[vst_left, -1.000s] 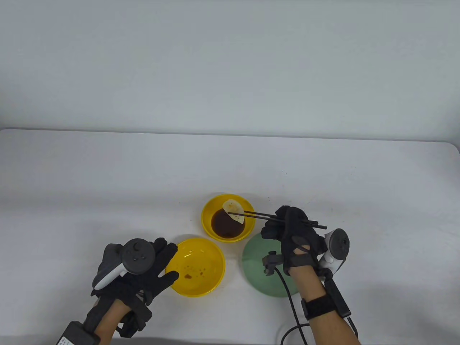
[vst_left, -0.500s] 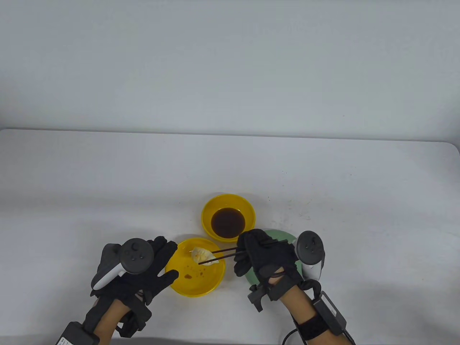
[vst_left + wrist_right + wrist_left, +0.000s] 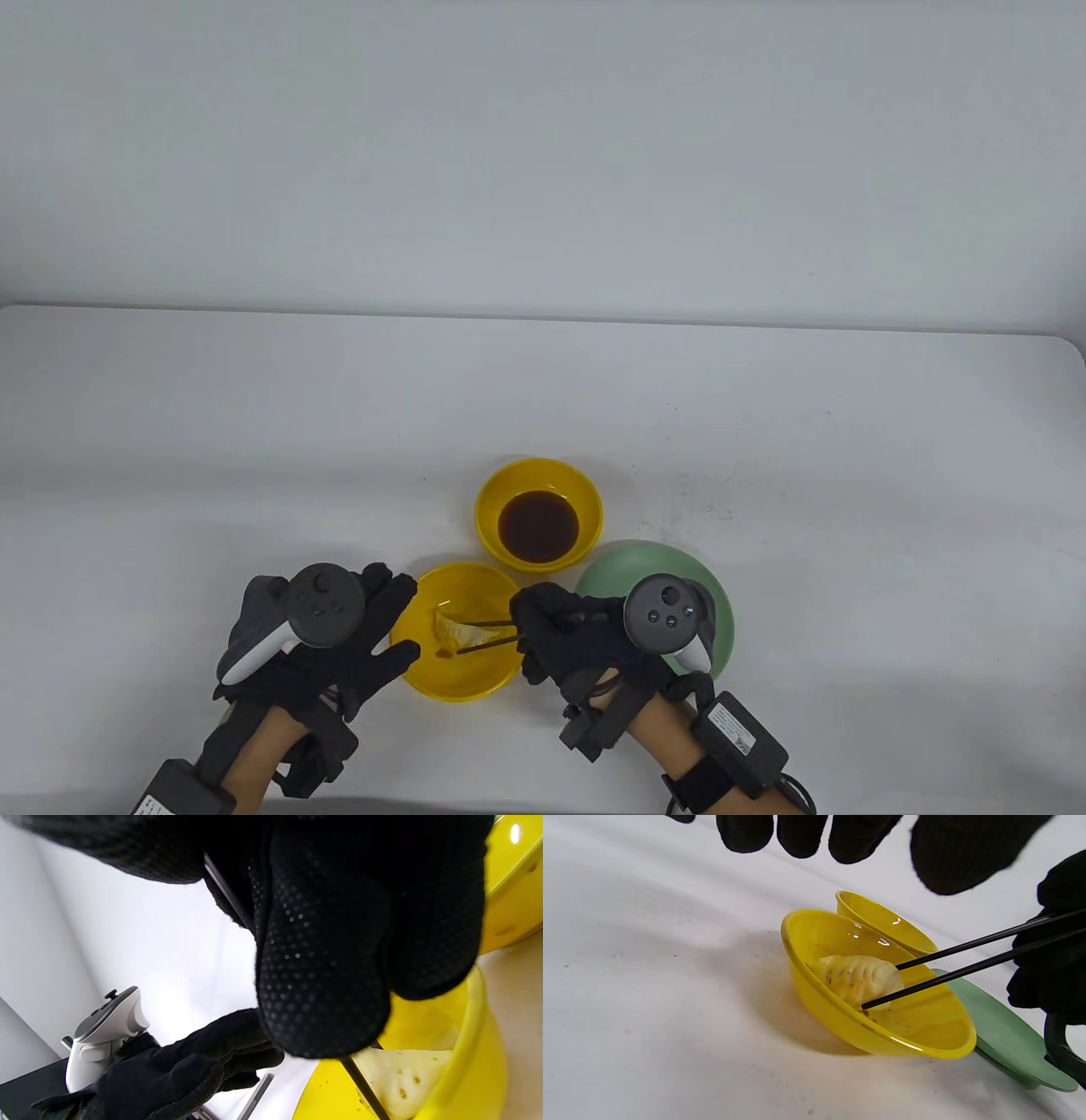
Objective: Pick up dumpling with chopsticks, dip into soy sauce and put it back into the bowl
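Note:
A pale pleated dumpling (image 3: 448, 632) sits low inside the near yellow bowl (image 3: 475, 683), held between the tips of two black chopsticks (image 3: 485, 637). My right hand (image 3: 543, 632) grips the chopsticks just right of that bowl's rim. In the left wrist view the dumpling (image 3: 857, 980) leans on the bowl's (image 3: 882, 1039) inner wall with the chopsticks (image 3: 967, 955) either side of it. My left hand (image 3: 386, 624) lies with spread straight fingers at the bowl's left rim and holds nothing. The yellow sauce bowl (image 3: 539, 514) holds dark soy sauce behind.
A green dish (image 3: 679, 573) lies right of the bowls, partly under my right hand and its tracker (image 3: 666, 615). Brown sauce spots mark the near bowl's floor. The three dishes stand close together near the table's front edge.
My right hand carried the dumpling from the sauce bowl toward me and to the left, then lowered it into the near yellow bowl. The left hand stayed put.

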Demonstrator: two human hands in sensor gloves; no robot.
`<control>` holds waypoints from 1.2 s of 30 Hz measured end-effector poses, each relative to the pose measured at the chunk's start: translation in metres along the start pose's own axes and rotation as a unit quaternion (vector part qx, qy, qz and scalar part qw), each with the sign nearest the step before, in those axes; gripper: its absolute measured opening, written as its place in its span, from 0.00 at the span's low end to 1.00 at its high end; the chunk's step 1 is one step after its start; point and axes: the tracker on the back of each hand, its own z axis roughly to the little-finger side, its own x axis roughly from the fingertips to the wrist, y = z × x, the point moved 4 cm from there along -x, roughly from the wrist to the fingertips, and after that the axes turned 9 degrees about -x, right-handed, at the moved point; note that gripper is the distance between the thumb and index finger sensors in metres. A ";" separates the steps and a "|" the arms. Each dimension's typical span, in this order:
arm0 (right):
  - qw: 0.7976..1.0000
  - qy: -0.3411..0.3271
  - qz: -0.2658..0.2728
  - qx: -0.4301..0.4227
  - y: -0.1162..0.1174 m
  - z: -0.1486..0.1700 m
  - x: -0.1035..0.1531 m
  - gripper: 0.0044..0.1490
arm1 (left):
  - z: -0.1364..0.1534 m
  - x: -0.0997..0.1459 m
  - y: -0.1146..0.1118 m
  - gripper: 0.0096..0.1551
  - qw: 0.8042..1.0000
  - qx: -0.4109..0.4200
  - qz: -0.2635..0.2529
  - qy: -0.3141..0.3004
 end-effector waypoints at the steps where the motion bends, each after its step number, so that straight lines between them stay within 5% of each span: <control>1: 1.000 0.000 0.002 -0.002 -0.001 -0.001 0.000 0.25 | 0.000 0.000 0.000 0.48 1.000 -0.001 0.000 0.001; 9: 0.994 0.020 0.056 -0.088 -0.033 -0.005 0.003 0.26 | 0.001 0.001 0.002 0.48 1.000 0.003 -0.002 0.003; 14: 0.955 0.061 0.109 -0.267 -0.082 -0.002 0.016 0.25 | 0.000 0.002 0.002 0.48 1.000 0.002 -0.003 0.001; 18: 0.941 0.105 0.081 -0.312 -0.109 -0.005 0.026 0.27 | 0.000 0.002 0.002 0.48 1.000 0.002 -0.002 0.000; 22: 0.984 0.096 0.110 -0.102 -0.139 -0.026 0.039 0.28 | 0.001 0.002 0.002 0.48 1.000 0.002 0.000 0.002; 25: 0.975 0.101 0.117 0.159 -0.144 -0.042 0.044 0.28 | 0.001 0.002 0.002 0.48 1.000 0.003 0.001 0.001; 27: 0.927 0.119 0.087 0.346 -0.132 -0.043 0.039 0.28 | 0.000 0.002 0.002 0.48 1.000 0.002 0.000 0.000; 29: 0.890 0.125 0.058 0.434 -0.116 -0.036 0.032 0.28 | 0.001 0.001 0.001 0.48 1.000 0.000 0.003 0.002; 34: 0.815 0.145 0.010 0.560 -0.066 -0.027 0.021 0.27 | 0.002 0.000 -0.001 0.48 1.000 0.000 0.008 0.006; 36: 0.768 0.145 -0.026 0.623 -0.038 -0.018 0.017 0.26 | 0.002 0.000 -0.001 0.48 1.000 -0.001 0.007 0.005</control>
